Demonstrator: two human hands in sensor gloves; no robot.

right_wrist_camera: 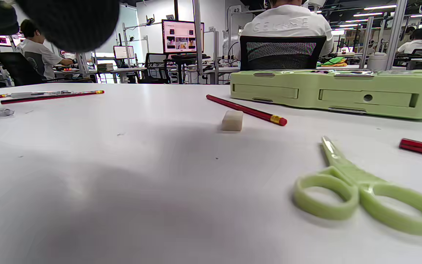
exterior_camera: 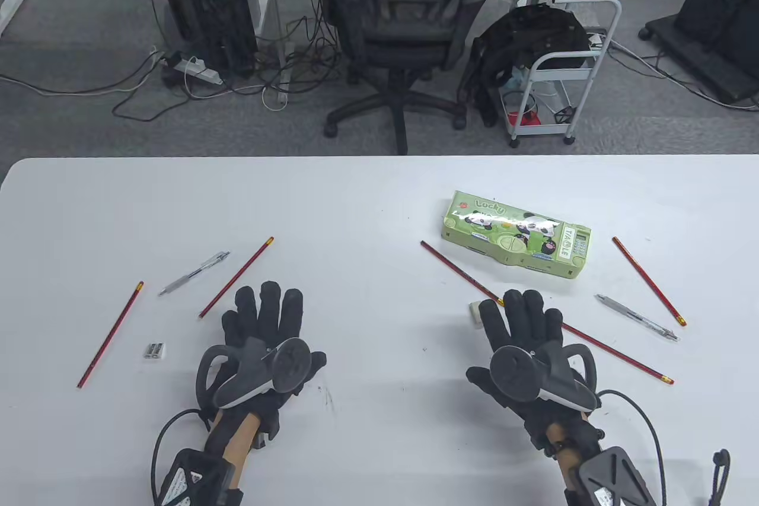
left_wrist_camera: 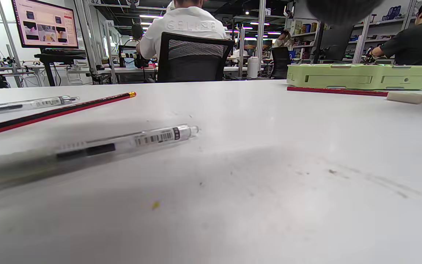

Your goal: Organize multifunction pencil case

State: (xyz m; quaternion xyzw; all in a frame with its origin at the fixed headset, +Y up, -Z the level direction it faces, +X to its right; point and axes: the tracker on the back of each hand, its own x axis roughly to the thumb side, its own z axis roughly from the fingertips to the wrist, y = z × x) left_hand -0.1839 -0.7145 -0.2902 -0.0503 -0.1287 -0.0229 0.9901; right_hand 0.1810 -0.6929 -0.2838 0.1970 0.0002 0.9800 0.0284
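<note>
White tabletop (exterior_camera: 379, 197) carries the scattered stationery, with office chairs and a cart beyond its far edge. Left of the left hand (exterior_camera: 261, 346) lie a red pencil (exterior_camera: 110, 334) and a small sharpener (exterior_camera: 155, 350); ahead-left of it lie a clear pen (exterior_camera: 194, 273) and a second red pencil (exterior_camera: 236, 277). That hand lies flat, fingers extended, holding nothing. The right hand (exterior_camera: 528, 352) is likewise flat and empty, and partly covers a long red pencil (exterior_camera: 456, 271); a white eraser (exterior_camera: 475, 311) lies just beside its fingertips. The green pencil case (exterior_camera: 516, 235), lid closed, lies ahead of the right hand, long axis crosswise and slightly skewed; the right hand is judged nearer. Right of that hand lie another pen (exterior_camera: 637, 318) and a further pencil (exterior_camera: 649, 280). Green scissors (right_wrist_camera: 361, 187) appear only in the right wrist view. Nothing blocks the reach.
</note>
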